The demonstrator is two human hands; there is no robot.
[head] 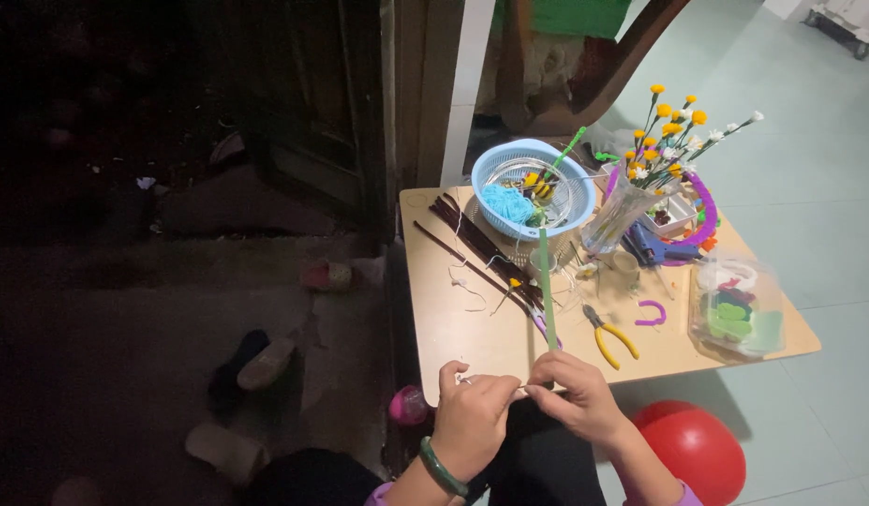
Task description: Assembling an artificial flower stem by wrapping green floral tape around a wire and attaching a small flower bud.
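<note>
While both hands' fingers (547,375) pinch a green stem (546,281), cluttered wooden table (453,319), pale tiled floor (828,187).

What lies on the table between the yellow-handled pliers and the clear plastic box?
In the head view, a purple curved pipe-cleaner piece lies between the yellow-handled pliers and the clear plastic box.

tabletop (453,328): pale tan wood
stem (546,281): light green, straight, held by the hands
basket (509,161): light blue lattice, with turquoise yarn (505,201) inside
flowers (673,126): yellow, orange and white, in a clear vase (617,215)
pliers (610,337): yellow handles
curved piece (653,314): purple
sticks (476,244): dark brown
bangle (441,466): dark green, on the left wrist
ball (697,450): red
floor (809,187): pale green tiles
</note>
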